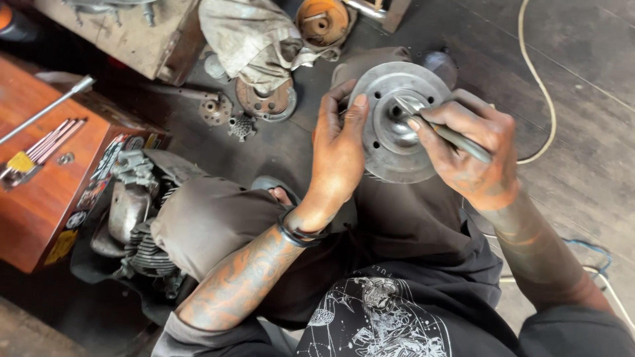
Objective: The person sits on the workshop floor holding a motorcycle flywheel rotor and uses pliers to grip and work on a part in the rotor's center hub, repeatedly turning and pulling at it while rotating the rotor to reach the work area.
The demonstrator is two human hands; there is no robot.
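the right hand is clenched on a slim metal tool, tip in the hub of a round, dull-grey metal disc. the left hand grasps the disc's rim, resting it on the knee. a finned engine block lies on the floor.

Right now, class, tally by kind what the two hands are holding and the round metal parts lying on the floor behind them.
Round metal disc held by left hand: 1
Metal tool in right hand: 1
Round metal parts on floor: 3
Total: 5
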